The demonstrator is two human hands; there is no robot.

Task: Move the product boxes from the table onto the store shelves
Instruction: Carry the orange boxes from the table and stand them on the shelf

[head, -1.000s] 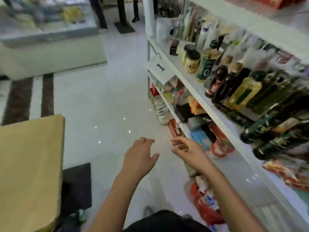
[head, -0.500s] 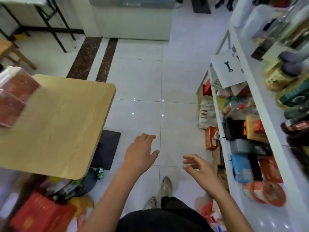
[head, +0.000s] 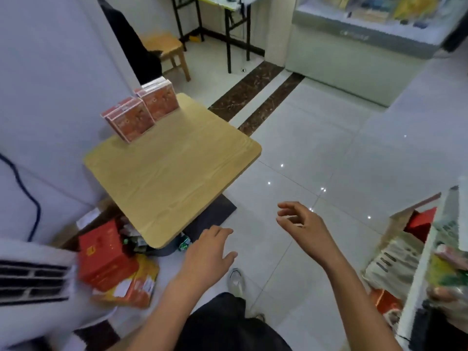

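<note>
Pale floor (head: pixel 316 148) tiles run between table (head: pixel 172 178) and shelves (head: pixel 417 282). Red boxes (head: pixel 141 110) stand upright in two small clusters at the table's far corner, by the wall, well apart from me. My left hand (head: pixel 207 254) hangs just off the table's near edge, fingers loose and spread, holding nothing. My right hand (head: pixel 301 224) floats nearer the shelves, fingers lightly curled, also empty. I judge I'm between loads: these boxes are not yet moved, and whether any already sit on the shelves I cannot tell.
</note>
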